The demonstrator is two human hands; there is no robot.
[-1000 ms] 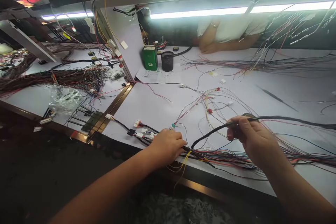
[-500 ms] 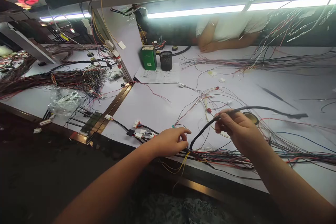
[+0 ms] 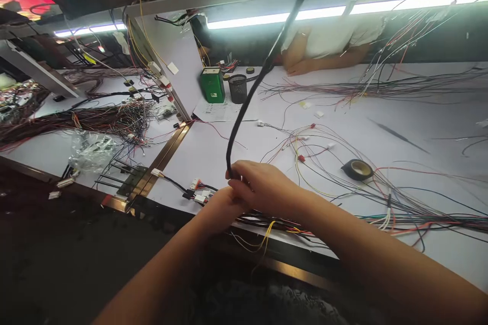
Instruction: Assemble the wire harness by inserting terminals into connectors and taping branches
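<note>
Two hands meet at the near edge of the bench (image 3: 229,147). The right hand (image 3: 267,188) has its fingers (image 3: 244,175) closed round the lower end of a black sleeved cable (image 3: 249,96), which rises steeply away above them. The left hand (image 3: 221,205) lies under it on the wire bundle (image 3: 290,223); its grip cannot be made out.

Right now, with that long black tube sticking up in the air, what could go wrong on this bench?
The black sleeve rises from the right hand toward the overhead light; its free end might whip into the hanging wires. The left hand sits by the white connectors, which could perhaps get dragged off the table edge. Loose coloured wires may tangle.
</note>
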